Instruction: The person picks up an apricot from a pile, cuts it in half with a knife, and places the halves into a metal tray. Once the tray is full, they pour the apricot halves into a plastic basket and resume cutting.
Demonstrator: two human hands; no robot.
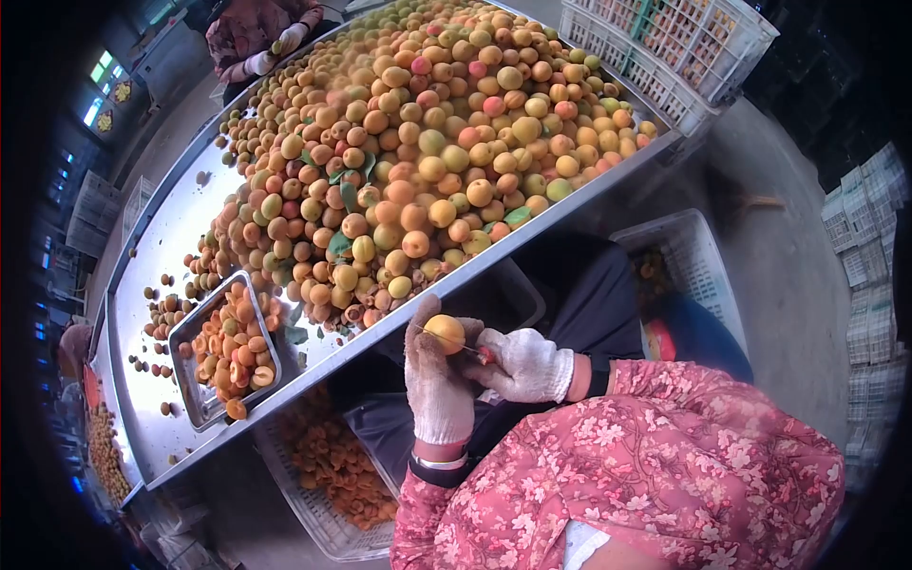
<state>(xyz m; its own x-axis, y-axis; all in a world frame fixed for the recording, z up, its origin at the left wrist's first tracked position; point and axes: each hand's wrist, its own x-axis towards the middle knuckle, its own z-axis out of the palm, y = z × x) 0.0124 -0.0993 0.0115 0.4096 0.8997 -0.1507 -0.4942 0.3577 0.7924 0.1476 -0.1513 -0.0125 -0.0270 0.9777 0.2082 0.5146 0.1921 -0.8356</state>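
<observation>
My left hand (439, 394), in a stained white glove, is closed around a yellow apricot (444, 334) just off the table's near edge. My right hand (528, 368), also gloved, grips a small knife (485, 355) with a red handle. Its thin blade lies against the apricot, with part of it hidden by the fruit and fingers. Beyond the hands, a big heap of whole apricots (432, 169) covers much of the metal table (214, 198). A metal tray (186, 391) to the left holds halved apricots (233, 347).
Below the table a white crate (328, 541) contains apricot halves. Another crate (705, 256) stands at my right. Stacked crates (698, 57) rise at the table's far right corner. Across the table, a person (256, 33) in gloves handles fruit. More crates (869, 256) are stacked at far right.
</observation>
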